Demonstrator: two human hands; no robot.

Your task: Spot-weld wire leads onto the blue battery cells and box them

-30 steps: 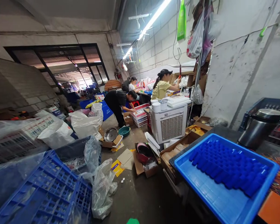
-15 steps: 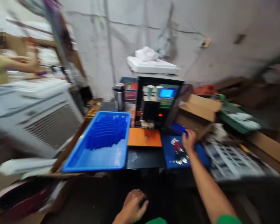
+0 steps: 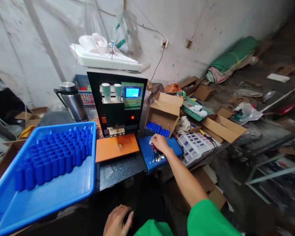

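Workshop: 1 bench machine (image 3: 113,113), lit display (image 3: 132,92); 1 blue tray (image 3: 51,200), blue cylinders (image 3: 61,150) in rows; wires (image 3: 157,157); cardboard boxes (image 3: 165,110).

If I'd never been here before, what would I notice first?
Probably the big blue tray at the left, with rows of blue cylinders standing in it. Next, the black machine in the middle, its blue screen glowing above an orange board. Then maybe the right hand, at a bunch of thin wires on a blue mat.
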